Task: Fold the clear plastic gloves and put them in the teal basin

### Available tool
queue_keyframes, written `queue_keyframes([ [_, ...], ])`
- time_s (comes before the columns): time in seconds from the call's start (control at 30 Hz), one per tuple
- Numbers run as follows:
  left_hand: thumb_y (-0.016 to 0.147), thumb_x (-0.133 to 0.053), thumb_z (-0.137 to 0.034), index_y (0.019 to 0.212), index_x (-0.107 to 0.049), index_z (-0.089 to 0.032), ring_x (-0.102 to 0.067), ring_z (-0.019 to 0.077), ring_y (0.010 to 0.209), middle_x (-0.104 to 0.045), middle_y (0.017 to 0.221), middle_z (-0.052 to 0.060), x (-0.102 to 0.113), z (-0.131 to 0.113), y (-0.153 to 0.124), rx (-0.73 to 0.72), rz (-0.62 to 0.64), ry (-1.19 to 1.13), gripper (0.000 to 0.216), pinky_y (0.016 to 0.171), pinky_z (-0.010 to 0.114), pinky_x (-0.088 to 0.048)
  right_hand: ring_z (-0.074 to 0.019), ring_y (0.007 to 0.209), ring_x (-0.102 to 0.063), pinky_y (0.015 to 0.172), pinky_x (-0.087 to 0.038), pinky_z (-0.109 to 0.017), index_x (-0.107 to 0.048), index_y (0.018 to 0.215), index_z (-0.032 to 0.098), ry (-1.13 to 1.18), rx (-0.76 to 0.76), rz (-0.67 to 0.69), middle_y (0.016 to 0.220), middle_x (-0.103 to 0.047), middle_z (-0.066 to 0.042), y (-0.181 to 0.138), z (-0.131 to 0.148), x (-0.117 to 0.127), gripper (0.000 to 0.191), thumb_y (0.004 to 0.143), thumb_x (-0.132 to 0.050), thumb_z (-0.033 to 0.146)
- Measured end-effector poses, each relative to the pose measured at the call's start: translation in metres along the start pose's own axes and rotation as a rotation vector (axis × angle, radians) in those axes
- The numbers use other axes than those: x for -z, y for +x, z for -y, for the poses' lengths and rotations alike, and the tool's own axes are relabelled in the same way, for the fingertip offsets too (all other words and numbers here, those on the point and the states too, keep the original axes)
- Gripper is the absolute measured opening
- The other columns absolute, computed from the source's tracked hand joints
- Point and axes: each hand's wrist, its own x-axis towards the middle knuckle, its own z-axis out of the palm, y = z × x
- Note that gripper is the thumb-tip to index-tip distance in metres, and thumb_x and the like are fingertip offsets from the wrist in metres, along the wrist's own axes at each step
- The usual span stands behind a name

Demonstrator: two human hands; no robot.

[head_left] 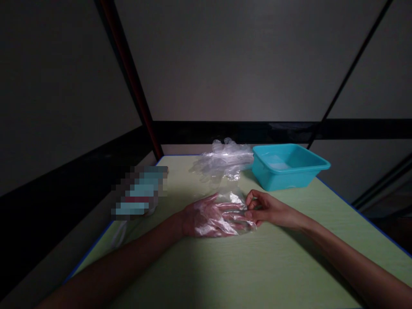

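My left hand (206,216) is inside a clear plastic disposable glove (230,214), fingers spread and pointing right just above the table. The thin film lies loose and wrinkled over the fingers. At the fingertip end, my right hand (262,209) is bare and pinches the edge of this glove between thumb and fingers. Beyond both hands lies a pile of clear plastic gloves (225,159), crumpled and overlapping. To the right of the pile stands a turquoise plastic basin (280,178), with something pale and flat at its bottom that I cannot make out.
A pixelated package (140,193) lies at the table's left edge, with a pale strip below it. The light green table (225,274) has a blue edge. Behind it rises a grey panelled wall (238,64) with a black band.
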Motion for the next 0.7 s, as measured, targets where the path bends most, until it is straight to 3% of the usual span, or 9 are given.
queue_keyframes([
  [0.33, 0.081, -0.039, -0.047, 0.126, -0.037, -0.008, -0.037, 0.0326, 0.118, -0.040, 0.127, 0.018, 0.0040, 0.0004, 0.0010, -0.022, -0.038, -0.061, 0.059, 0.095, 0.042, -0.019, -0.0068, 0.057, -0.055, 0.047, -0.045, -0.018, -0.039, 0.075, 0.017, -0.032, 0.043, 0.077, 0.066, -0.049, 0.005, 0.0002, -0.0030, 0.0019, 0.021, 0.072, -0.060, 0.021],
  [0.7, 0.078, -0.043, -0.049, 0.124, -0.036, -0.010, -0.041, 0.0333, 0.114, -0.044, 0.123, 0.019, 0.0098, -0.0005, 0.0056, -0.030, -0.082, -0.046, 0.061, 0.091, 0.047, -0.023, -0.0065, 0.055, -0.056, 0.046, -0.046, -0.018, -0.038, 0.078, 0.017, -0.129, -0.017, 0.078, 0.070, -0.050, 0.004, -0.0019, 0.0001, 0.0018, 0.018, 0.077, -0.055, 0.025],
])
